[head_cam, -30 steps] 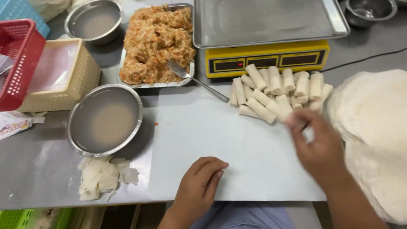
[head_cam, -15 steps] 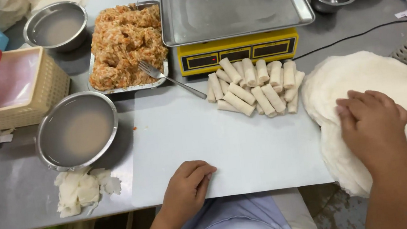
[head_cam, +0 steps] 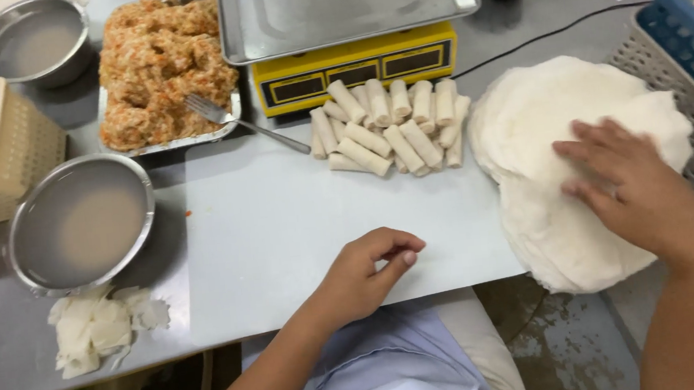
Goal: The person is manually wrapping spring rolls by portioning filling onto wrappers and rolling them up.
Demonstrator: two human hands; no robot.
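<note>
On the right of the table lies a stack of wrappers (head_cam: 543, 117), thin, white, round sheets with uneven edges, piled a little askew so the near part hangs past the table edge. Flat upon the stack's near right part rests the right hand (head_cam: 631, 189), palm down, fingers spread wide and pointing left, holding nothing. Left of the stack, the left hand (head_cam: 363, 274) sits on the white board (head_cam: 282, 227) at its near edge, loosely curled with thumb and fingertips close together; whether it pinches anything I cannot tell. It is well apart from the wrappers. Far of the board is a heap of rolls (head_cam: 387, 127), just beside the stack and in front of a yellow scale (head_cam: 352, 67). Further left stand a filling tray (head_cam: 161, 69) with a fork (head_cam: 243, 124) and a steel bowl (head_cam: 82, 220)
</note>
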